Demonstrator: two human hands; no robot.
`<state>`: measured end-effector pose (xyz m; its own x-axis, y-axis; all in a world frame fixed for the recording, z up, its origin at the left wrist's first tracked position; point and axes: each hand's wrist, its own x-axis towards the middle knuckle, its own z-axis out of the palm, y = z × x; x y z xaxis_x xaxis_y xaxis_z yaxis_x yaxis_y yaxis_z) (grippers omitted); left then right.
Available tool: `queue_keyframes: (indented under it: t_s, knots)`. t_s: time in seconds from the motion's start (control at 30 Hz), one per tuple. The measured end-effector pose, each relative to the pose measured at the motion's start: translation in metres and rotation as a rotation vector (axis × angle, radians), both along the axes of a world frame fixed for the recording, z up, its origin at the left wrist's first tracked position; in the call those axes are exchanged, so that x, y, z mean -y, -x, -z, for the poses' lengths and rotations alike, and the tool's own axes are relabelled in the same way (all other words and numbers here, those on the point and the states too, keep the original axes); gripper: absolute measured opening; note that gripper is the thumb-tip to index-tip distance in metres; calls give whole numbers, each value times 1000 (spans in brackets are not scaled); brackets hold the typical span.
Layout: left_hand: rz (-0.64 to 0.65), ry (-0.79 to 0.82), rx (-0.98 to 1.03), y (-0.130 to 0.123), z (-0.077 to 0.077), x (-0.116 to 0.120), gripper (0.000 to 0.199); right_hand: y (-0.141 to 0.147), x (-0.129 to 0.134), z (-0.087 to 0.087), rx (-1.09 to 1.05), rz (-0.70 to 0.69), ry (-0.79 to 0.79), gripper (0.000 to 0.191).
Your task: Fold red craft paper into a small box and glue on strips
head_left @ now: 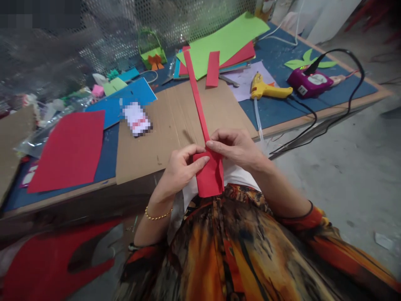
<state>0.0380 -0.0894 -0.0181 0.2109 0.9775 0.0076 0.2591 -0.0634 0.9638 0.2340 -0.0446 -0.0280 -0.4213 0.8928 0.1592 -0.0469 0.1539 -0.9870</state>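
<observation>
Pinching at the top of the folded red piece (209, 177), your left hand (184, 169) has its thumb pressed flat on the front, with its fingers bent behind. Your right hand (236, 148) has thumb and forefinger closed on the lower end of the long red strip (196, 98), right where it meets the folded piece; whether the two are joined, you cannot tell from here. The folded piece sits in front of your waist, just off the table's near edge, while the strip runs away from you over the cardboard (150, 154) to the green sheet (238, 37).

Any print on the small white pack (137, 119), lying on the cardboard to your left, is blocked out, apart from a pinkish-red band. Marks on the purple socket block (308, 83) are too small to read.

The cardboard's near left corner reaches the table's wooden edge. To your left, the large red sheet (70, 152) comes close to that edge too. On your right, the yellow glue gun (269, 90) trails its clear stick (258, 119) toward the edge, and black cords (361, 67) loop over it. Beyond your right elbow lies open grey floor (332, 188).
</observation>
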Motion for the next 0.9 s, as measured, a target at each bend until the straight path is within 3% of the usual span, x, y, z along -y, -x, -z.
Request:
queue_keyframes:
  t_s: [0.27,0.9]
  knots:
    - [-25,-18,-15,-7,-4,3,22,6,9,7,-92,124,32,59]
    - [-25,6,-38,-7,-4,3,24,8,11,14,-53,172,26,62]
